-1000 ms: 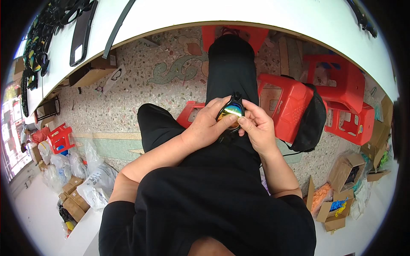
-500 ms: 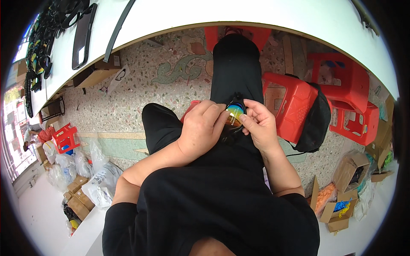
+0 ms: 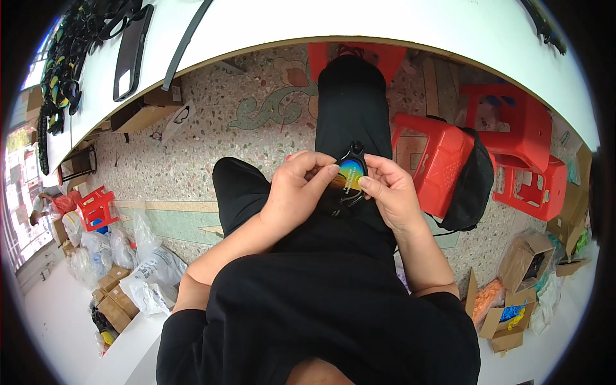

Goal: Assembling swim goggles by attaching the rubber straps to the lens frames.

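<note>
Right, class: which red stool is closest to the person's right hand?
The red stool with the black bag along its edge, just right of the right hand; the other red stools are farther off.

The lens (image 3: 353,174) was rainbow-coloured, the goggle frame (image 3: 353,153) black.
The lens passed from blue at the top, through green, to yellow and amber lower down, with rows of pale print. The shirt (image 3: 333,301) and the trousers (image 3: 353,102) were plain black, the tabletop (image 3: 321,18) was white, and the stools (image 3: 439,163) were bright red. The floor (image 3: 192,154) was speckled, with a green scroll (image 3: 242,122) and a pale green band (image 3: 192,224) on it.
</note>
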Available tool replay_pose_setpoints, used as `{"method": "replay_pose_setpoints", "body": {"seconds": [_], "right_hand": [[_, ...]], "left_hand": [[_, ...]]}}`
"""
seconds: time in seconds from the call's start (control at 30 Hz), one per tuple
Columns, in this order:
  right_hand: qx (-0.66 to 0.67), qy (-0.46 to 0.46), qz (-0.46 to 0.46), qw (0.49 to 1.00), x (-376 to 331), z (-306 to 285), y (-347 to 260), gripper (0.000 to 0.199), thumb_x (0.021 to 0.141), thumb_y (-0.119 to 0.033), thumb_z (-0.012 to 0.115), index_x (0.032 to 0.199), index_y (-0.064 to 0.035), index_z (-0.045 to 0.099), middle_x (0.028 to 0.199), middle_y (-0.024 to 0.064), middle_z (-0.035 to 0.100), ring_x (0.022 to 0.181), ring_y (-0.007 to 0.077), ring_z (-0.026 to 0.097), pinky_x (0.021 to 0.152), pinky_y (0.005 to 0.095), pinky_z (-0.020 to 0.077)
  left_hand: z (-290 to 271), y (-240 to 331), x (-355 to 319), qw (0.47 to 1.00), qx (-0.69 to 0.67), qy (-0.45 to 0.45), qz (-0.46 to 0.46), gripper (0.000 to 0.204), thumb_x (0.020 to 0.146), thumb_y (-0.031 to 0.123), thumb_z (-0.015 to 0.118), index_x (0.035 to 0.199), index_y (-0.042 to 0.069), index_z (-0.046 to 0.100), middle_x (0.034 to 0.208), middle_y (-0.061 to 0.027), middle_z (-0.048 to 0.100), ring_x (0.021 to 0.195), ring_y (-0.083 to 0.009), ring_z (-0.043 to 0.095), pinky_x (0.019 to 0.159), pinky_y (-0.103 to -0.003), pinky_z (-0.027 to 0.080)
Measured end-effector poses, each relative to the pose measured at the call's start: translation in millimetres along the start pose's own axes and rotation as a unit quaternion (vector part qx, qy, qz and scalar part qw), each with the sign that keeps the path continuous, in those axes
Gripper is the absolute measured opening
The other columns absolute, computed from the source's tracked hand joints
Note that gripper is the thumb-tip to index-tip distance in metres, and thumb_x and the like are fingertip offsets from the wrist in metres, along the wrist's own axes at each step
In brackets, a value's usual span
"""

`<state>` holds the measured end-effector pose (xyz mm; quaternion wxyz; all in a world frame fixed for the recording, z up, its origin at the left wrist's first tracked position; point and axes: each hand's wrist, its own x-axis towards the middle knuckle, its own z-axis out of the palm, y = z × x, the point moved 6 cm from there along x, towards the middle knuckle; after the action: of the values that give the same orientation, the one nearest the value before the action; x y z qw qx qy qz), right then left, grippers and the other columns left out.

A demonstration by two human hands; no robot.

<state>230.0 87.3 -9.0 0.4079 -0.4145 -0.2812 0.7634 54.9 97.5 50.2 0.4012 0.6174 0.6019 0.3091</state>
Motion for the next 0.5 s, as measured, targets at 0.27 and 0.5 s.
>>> {"method": "replay_pose_setpoints", "body": {"seconds": [0.27, 0.5], "right_hand": [[0.047, 0.023, 0.109, 0.993, 4, -7, -13, 0.015, 0.088, -0.01, 0.071, 0.101, -0.0066, 0.063, 0.085, -0.0012, 0.064, 0.07, 0.0044, 0.055, 0.062, 0.018, 0.0423], [0.085, 0.003, 0.176, 0.981, 18, -9, -18, 0.011, 0.086, -0.008, 0.071, 0.09, -0.0079, 0.061, 0.077, -0.0024, 0.061, 0.064, 0.0049, 0.055, 0.06, 0.0185, 0.0428]], "left_hand": [[19, -20, 3, 0.949, -0.246, -0.094, -0.174, 0.008, 0.093, 0.006, 0.065, 0.099, 0.0, 0.064, 0.088, 0.0006, 0.064, 0.08, -0.0043, 0.058, 0.072, -0.019, 0.047], [22, -19, 5, 0.941, -0.256, -0.113, -0.192, 0.008, 0.092, 0.005, 0.066, 0.098, 0.001, 0.064, 0.087, 0.0012, 0.064, 0.078, -0.0038, 0.057, 0.07, -0.018, 0.045]]}}
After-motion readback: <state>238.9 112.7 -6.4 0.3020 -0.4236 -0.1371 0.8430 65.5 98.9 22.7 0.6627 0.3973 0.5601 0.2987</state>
